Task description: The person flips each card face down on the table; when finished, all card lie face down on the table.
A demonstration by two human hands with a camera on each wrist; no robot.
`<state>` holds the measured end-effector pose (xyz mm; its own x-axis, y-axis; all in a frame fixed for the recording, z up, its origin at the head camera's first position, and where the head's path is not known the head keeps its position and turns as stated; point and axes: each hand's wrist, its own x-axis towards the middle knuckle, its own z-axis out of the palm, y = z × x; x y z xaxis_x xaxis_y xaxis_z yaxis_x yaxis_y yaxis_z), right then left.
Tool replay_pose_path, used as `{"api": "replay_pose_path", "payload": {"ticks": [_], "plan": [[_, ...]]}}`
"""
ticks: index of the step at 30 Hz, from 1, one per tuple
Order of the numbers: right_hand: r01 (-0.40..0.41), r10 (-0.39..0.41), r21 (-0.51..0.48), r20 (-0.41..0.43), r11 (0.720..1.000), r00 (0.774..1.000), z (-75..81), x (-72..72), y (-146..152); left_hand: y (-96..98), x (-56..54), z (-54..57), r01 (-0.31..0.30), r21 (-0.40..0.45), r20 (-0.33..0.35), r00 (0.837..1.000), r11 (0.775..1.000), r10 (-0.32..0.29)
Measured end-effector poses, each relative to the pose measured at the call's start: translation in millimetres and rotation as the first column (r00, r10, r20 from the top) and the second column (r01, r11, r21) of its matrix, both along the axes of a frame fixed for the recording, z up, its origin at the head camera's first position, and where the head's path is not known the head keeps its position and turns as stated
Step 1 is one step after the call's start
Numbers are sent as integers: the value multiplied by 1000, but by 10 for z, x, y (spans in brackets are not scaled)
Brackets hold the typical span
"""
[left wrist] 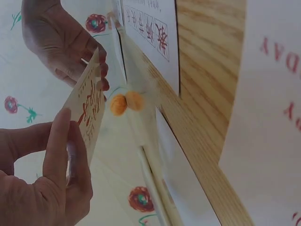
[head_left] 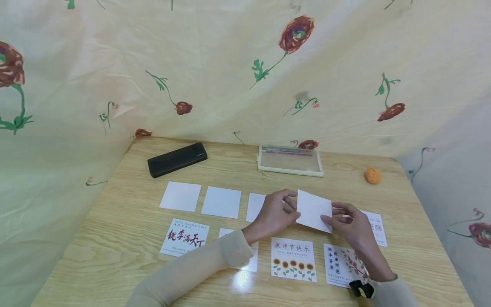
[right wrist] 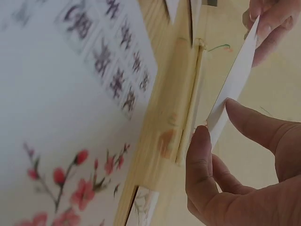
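A square white card (head_left: 314, 211) is held up above the table, its blank side towards me in the head view. My left hand (head_left: 274, 213) pinches its left edge between thumb and fingers. At the lower right edge, my right hand (head_left: 350, 226) pinches it too, thumb on the blank side in the right wrist view. Red writing shows on the far side of the card (left wrist: 87, 108) in the left wrist view. Below the hands lie a sunflower card (head_left: 293, 259) and a blossom card (head_left: 341, 264), the latter partly under the right forearm.
Blank cards (head_left: 221, 202) form a back row on the wooden table. A red-lettered card (head_left: 184, 236) lies front left; another (head_left: 377, 228) sits partly behind the right hand. Further back are a black case (head_left: 177, 159), a zipped clear pouch (head_left: 290, 160) and an orange lump (head_left: 373, 175).
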<state>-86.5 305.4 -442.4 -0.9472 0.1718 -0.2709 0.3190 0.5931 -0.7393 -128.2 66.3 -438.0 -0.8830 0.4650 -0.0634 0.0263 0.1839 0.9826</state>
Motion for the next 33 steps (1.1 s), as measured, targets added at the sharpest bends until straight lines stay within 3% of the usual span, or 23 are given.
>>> {"api": "replay_pose_path", "payload": {"ticks": [4, 11, 22, 33], "plan": [[-20, 21, 68, -20, 997, 1000, -2, -13, 34, 4, -12, -36, 23, -62, 26, 999, 998, -21], [-65, 65, 115, 8, 991, 998, -7, -40, 92, 45, -37, -78, 78, -229, -21, 996, 970, -85], [-89, 82, 122, 63, 989, 995, -47, -95, 136, 83, -98, -97, 117, -274, 6, 993, 955, -120], [-69, 61, 74, 105, 995, 993, -14, -100, 146, 127, -141, -110, 100, -306, 31, 995, 947, -95]]}}
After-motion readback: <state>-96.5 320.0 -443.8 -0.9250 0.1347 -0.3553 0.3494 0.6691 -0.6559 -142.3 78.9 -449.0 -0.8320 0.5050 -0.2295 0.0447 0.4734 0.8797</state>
